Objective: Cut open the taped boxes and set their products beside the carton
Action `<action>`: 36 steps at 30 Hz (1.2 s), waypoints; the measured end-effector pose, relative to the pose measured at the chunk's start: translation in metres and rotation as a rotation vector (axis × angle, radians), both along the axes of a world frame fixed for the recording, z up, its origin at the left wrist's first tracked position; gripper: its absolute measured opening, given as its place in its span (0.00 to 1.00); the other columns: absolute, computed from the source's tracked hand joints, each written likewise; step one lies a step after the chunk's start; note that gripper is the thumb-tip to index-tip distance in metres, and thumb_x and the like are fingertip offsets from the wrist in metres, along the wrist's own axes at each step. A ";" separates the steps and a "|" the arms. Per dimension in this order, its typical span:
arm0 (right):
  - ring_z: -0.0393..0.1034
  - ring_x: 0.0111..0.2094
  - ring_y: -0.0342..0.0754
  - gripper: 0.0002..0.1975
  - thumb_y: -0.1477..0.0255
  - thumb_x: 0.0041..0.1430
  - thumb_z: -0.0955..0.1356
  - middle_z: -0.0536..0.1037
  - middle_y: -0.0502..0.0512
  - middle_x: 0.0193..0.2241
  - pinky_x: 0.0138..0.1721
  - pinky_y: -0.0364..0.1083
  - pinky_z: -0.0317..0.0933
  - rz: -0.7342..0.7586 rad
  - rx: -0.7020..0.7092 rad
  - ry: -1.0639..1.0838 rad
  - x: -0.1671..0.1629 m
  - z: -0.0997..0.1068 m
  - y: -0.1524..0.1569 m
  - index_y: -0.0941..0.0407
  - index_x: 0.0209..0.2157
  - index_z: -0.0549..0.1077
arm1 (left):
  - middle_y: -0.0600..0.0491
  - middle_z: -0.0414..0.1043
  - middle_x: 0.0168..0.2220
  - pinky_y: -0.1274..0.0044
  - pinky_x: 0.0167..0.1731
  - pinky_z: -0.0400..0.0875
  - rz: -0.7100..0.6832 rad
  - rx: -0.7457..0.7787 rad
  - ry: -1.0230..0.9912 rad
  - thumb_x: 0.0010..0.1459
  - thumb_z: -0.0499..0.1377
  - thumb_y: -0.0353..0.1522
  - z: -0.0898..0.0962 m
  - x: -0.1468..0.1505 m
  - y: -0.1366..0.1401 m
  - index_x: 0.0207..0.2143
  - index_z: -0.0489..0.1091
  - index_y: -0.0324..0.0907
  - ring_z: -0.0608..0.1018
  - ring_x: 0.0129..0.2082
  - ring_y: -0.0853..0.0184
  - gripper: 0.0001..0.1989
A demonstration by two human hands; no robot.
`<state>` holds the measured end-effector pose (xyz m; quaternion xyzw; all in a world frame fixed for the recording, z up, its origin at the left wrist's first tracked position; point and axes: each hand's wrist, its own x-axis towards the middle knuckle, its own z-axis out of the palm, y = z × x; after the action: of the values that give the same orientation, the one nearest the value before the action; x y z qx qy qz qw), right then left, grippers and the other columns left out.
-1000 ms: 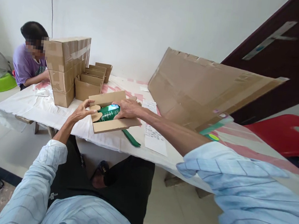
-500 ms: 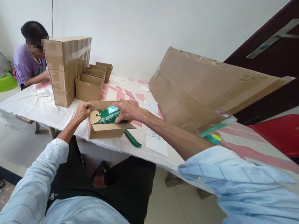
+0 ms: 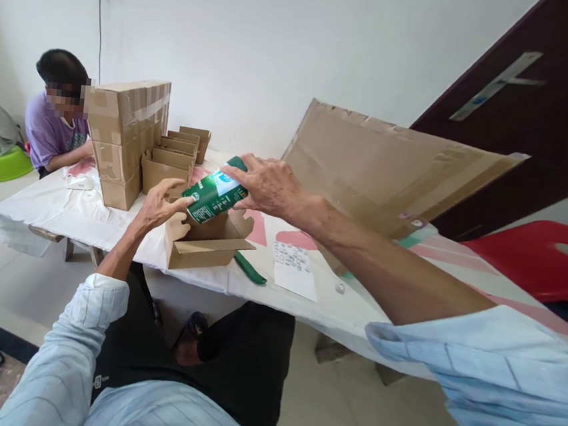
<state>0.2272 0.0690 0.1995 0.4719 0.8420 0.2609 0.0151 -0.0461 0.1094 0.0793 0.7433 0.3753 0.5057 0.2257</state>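
Note:
A green printed carton (image 3: 215, 195) with a white and light-blue patch is held tilted in the air, its right end higher than its left. My right hand (image 3: 271, 186) grips the upper right end, fingers over the top and thumb below. At the lower left end, my left hand (image 3: 158, 206) is closed on the carton with thumb and fingers. Beneath it stands an open brown cardboard box (image 3: 207, 254), its flaps spread outward. The part of the box's inside that shows is dark. A green-handled tool (image 3: 250, 269), perhaps a knife, lies right of the box.
Taped cardboard boxes (image 3: 124, 144) are stacked at the left, with several open boxes (image 3: 170, 168) behind. A handwritten sheet (image 3: 294, 271) lies on the covered table (image 3: 197, 277). A large cardboard sheet (image 3: 383, 175) leans at the right. Another person (image 3: 54, 127) sits at the far left.
The green carton has risen out of the cardboard box, lifted by my right hand. My left hand has moved from the box's edge to the carton's left end.

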 end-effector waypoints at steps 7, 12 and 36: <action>0.66 0.62 0.69 0.35 0.60 0.68 0.70 0.64 0.69 0.70 0.59 0.59 0.60 0.190 0.021 0.171 -0.015 -0.004 -0.007 0.52 0.73 0.61 | 0.41 0.69 0.68 0.57 0.66 0.67 -0.136 0.032 0.079 0.39 0.80 0.42 0.023 0.007 -0.018 0.70 0.64 0.42 0.72 0.66 0.41 0.56; 0.65 0.66 0.69 0.46 0.48 0.70 0.66 0.64 0.72 0.71 0.60 0.62 0.64 0.235 -0.116 0.467 -0.008 -0.065 -0.013 0.57 0.78 0.49 | 0.43 0.76 0.60 0.59 0.61 0.71 0.104 -0.101 -0.265 0.40 0.78 0.46 -0.012 -0.017 -0.038 0.66 0.67 0.42 0.76 0.61 0.45 0.52; 0.61 0.72 0.61 0.39 0.47 0.74 0.57 0.66 0.62 0.72 0.70 0.61 0.61 0.397 -0.466 1.378 -0.100 -0.146 -0.041 0.51 0.77 0.54 | 0.46 0.81 0.54 0.60 0.56 0.78 -0.037 -0.211 -0.728 0.47 0.74 0.50 -0.048 -0.011 -0.086 0.57 0.72 0.44 0.83 0.54 0.48 0.38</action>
<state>0.1268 0.0283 0.0537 0.3524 0.7633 -0.2803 -0.4631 -0.0568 0.0231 0.0310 0.4943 0.3068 0.6911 0.4288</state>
